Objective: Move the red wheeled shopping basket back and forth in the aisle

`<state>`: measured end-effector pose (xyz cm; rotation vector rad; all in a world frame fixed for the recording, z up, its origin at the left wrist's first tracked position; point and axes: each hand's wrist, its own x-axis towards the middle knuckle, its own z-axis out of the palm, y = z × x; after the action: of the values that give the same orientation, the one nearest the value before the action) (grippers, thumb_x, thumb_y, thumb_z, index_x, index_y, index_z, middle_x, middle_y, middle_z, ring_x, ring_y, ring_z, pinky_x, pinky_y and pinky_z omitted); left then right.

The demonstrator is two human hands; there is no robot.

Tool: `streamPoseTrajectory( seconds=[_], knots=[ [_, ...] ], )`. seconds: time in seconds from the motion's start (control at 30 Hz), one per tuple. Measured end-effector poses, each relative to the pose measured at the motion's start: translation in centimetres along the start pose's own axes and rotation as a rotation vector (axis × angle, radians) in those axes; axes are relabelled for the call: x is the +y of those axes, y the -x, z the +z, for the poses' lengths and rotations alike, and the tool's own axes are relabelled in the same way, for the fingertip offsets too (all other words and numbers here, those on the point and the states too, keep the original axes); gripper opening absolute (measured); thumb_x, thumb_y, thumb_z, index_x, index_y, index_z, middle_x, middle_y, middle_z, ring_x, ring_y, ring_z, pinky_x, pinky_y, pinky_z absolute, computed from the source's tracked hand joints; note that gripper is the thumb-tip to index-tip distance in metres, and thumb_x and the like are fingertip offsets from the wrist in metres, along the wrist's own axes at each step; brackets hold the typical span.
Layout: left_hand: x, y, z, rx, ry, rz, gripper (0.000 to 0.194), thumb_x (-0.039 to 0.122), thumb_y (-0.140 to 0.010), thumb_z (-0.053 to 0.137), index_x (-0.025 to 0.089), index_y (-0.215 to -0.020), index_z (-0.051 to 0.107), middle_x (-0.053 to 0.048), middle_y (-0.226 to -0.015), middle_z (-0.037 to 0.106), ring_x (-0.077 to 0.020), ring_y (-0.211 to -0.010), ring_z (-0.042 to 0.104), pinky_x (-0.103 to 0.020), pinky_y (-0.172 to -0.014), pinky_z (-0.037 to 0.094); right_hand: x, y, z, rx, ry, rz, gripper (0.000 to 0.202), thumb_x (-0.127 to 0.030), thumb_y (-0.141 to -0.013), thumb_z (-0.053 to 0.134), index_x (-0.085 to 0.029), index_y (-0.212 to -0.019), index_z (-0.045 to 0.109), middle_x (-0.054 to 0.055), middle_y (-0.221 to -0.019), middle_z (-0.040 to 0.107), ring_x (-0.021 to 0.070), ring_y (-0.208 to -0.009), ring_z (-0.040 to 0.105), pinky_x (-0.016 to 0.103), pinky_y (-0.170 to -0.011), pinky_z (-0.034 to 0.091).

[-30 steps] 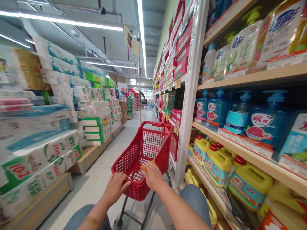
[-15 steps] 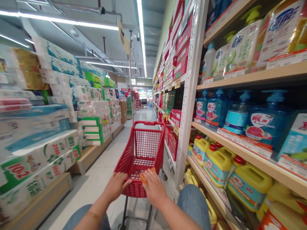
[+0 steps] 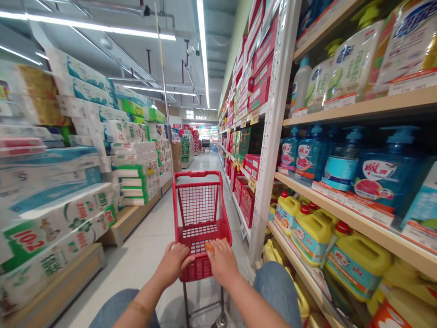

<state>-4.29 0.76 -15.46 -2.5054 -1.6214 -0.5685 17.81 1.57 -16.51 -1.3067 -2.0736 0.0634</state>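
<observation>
A red plastic shopping cart stands in front of me in the aisle, its basket bare inside. My left hand is curled over the left part of the cart's near edge, thumb pointing inward. On the right part of that same edge lies my right hand, its fingers bent over the top. Something orange shows beside and under the right fingers; what it is I cannot make out. The handle itself is mostly covered by both hands. A thin pole rises from the cart's left side.
Close on the right, a shelf bears blue pump bottles and, lower, yellow jugs. A white upright post stands by it. Tissue packs are stacked on a low wooden platform at left. Tiled floor runs ahead.
The cart has swung from angled to more nearly straight, its far end shifting left. Its pole has moved left too. Both hands stay on the near edge, shifted slightly right.
</observation>
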Motion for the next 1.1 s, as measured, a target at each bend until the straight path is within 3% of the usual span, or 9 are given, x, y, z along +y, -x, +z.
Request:
streamPoseTrajectory(
  seconds=[0.13,0.23,0.37,0.47,0.6,0.73,0.83,0.9,1.1],
  knots=[
    [0.7,-0.2,0.1,0.059,-0.015,0.082,0.036,0.051,-0.094,0.037,0.024,-0.086,0.059,-0.003,-0.1,0.063,-0.0232,-0.112,0.048,-0.046,-0.106,0.021,2.6,-0.6,-1.8,0.041,0.082,0.092,0.037,-0.027,-0.095,0.041,-0.015,-0.125,0.06,0.009,-0.128,0.061,0.0229,-0.127,0.048,0.041,-0.113,0.028],
    [3.0,-0.9,1.0,0.08,-0.027,0.062,0.036,0.049,-0.094,0.038,0.022,-0.082,0.059,-0.004,-0.09,0.061,-0.0217,-0.097,0.05,-0.045,-0.102,0.027,2.1,-0.5,-1.1,0.054,0.092,0.146,0.037,-0.026,-0.094,0.043,-0.015,-0.125,0.059,0.01,-0.13,0.059,0.0239,-0.129,0.046,0.043,-0.113,0.027],
    [4.8,-1.5,1.6,0.07,-0.01,0.063,0.035,0.047,-0.094,0.038,0.022,-0.082,0.059,-0.004,-0.088,0.061,-0.0206,-0.09,0.05,-0.045,-0.098,0.031,0.6,0.5,-0.1,0.021,0.011,0.012,0.038,-0.028,-0.095,0.043,-0.017,-0.128,0.057,0.008,-0.131,0.059,0.0219,-0.129,0.045,0.042,-0.113,0.028],
    [3.4,-1.4,1.1,0.075,-0.008,0.143,0.032,0.049,-0.093,0.04,0.023,-0.091,0.058,-0.005,-0.1,0.061,-0.0221,-0.101,0.05,-0.045,-0.1,0.029,1.4,0.6,-0.8,0.013,-0.03,-0.042,0.037,-0.029,-0.095,0.042,-0.018,-0.128,0.057,0.006,-0.13,0.06,0.0209,-0.128,0.047,0.042,-0.113,0.029],
    [1.4,-1.4,0.7,0.132,-0.058,0.176,0.033,0.053,-0.091,0.043,0.025,-0.102,0.056,-0.005,-0.117,0.058,-0.0265,-0.123,0.04,-0.046,-0.103,0.028,2.9,-0.4,-1.9,0.038,0.003,0.052,0.038,-0.026,-0.094,0.042,-0.013,-0.126,0.059,0.01,-0.129,0.06,0.0243,-0.129,0.046,0.045,-0.112,0.03],
    [2.8,-1.9,1.5,0.133,-0.067,0.123,0.032,0.051,-0.091,0.043,0.023,-0.098,0.056,-0.004,-0.104,0.06,-0.0256,-0.114,0.045,-0.046,-0.101,0.03,1.5,-0.3,-0.9,0.055,0.001,0.116,0.037,-0.025,-0.093,0.043,-0.012,-0.123,0.061,0.012,-0.126,0.061,0.0265,-0.127,0.047,0.047,-0.112,0.029],
    [4.3,-2.3,2.1,0.149,-0.066,0.087,0.03,0.048,-0.092,0.043,0.023,-0.101,0.057,-0.005,-0.103,0.06,-0.0253,-0.111,0.046,-0.046,-0.101,0.031,0.1,1.0,-0.2,0.051,-0.058,0.018,0.038,-0.027,-0.093,0.045,-0.016,-0.126,0.059,0.01,-0.128,0.06,0.0251,-0.127,0.048,0.046,-0.113,0.029],
    [4.3,-2.6,2.1,0.147,-0.063,0.088,0.029,0.047,-0.092,0.043,0.023,-0.102,0.057,-0.005,-0.103,0.061,-0.024,-0.108,0.048,-0.046,-0.101,0.03,0.2,1.7,-0.4,0.047,-0.082,-0.035,0.038,-0.028,-0.093,0.045,-0.018,-0.128,0.057,0.008,-0.13,0.06,0.0238,-0.127,0.048,0.045,-0.112,0.03],
    [0.3,-3.9,0.3,0.173,-0.132,-0.024,0.032,0.05,-0.092,0.043,0.026,-0.107,0.058,-0.006,-0.116,0.06,-0.0244,-0.115,0.046,-0.045,-0.102,0.028,3.5,0.8,-2.7,0.049,-0.023,0.044,0.039,-0.029,-0.095,0.04,-0.015,-0.126,0.059,0.01,-0.129,0.06,0.0243,-0.128,0.047,0.046,-0.111,0.033]
  ],
)
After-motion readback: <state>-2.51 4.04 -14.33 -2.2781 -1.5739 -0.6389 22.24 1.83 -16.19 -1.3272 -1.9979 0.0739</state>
